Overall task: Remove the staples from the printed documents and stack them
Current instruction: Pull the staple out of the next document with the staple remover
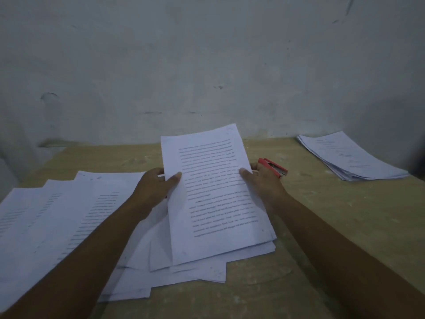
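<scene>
A printed document (213, 194) of white pages with lines of text is lifted at its far end over a loose pile of papers (184, 275) in the middle of the wooden table (345, 215). My left hand (156, 187) grips its left edge, thumb on top. My right hand (262, 183) grips its right edge, thumb on the page. A red staple remover (273, 168) lies just behind my right hand; whether the fingers touch it is hidden. No staple is visible.
Several fanned-out printed sheets (57, 215) cover the left part of the table, under my left forearm. A neater stack of papers (351, 157) sits at the far right by the grey wall (207, 65). Bare wood shows along the front and right.
</scene>
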### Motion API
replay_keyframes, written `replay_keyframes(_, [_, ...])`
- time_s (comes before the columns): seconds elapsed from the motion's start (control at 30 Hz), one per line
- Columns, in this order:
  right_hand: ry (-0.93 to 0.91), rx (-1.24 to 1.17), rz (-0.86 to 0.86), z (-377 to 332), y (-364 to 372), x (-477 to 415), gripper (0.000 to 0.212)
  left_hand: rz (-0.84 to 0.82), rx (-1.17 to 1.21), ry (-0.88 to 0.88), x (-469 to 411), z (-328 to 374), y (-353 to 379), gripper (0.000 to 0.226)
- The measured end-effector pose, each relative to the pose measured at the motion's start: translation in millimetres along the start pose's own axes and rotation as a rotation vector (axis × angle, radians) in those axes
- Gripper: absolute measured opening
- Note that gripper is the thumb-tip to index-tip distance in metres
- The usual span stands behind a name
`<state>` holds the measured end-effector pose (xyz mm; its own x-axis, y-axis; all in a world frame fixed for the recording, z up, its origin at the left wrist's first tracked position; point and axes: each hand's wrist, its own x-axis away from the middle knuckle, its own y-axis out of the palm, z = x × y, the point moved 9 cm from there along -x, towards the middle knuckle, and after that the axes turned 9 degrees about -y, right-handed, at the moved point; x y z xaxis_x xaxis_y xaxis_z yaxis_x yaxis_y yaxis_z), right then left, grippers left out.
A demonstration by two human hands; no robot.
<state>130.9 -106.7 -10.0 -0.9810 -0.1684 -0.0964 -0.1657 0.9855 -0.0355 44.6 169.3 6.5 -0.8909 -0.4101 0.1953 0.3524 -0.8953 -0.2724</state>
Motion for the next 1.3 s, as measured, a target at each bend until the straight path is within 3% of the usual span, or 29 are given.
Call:
replay_keyframes(0.17, [-0.06, 0.054, 0.02, -16, -24, 3, 0.025, -0.043, 0.097, 0.066, 5, 17, 24, 0.021])
replay_keyframes(0.33, [-0.087, 0.079, -0.008, -23, -47, 8, 0.015, -0.071, 0.113, 0.033, 3, 14, 49, 0.025])
replay_keyframes(0.53, [-0.019, 0.256, -0.066, -13, -72, 7, 0.024, -0.17, 0.142, -0.037, -2, -2, 78, 0.028])
replay_keyframes(0.63, [0.019, 0.261, -0.136, -4, -79, 8, 0.011, -0.111, 0.236, -0.08, -13, -7, 76, 0.033])
replay_keyframes(0.7, [0.036, 0.248, -0.201, 2, -81, 8, 0.014, -0.034, 0.237, -0.087, -26, -8, 70, 0.032])
replay_keyframes(0.83, [0.051, 0.321, -0.289, 11, -83, 9, 0.025, 0.035, 0.067, -0.009, -43, 7, 64, 0.014])
replay_keyframes(1.07, [0.051, 0.256, -0.461, 11, -72, 12, 0.028, -0.176, -0.481, 0.215, -42, 44, 98, 0.028])
replay_keyframes(1.17, [0.028, 0.308, -0.528, 6, -64, 11, 0.027, -0.275, -0.498, 0.228, -42, 50, 113, 0.032])
replay_keyframes(1.3, [-0.001, 0.428, -0.542, 2, -59, 7, 0.023, -0.221, -0.497, 0.328, -41, 55, 125, 0.03])
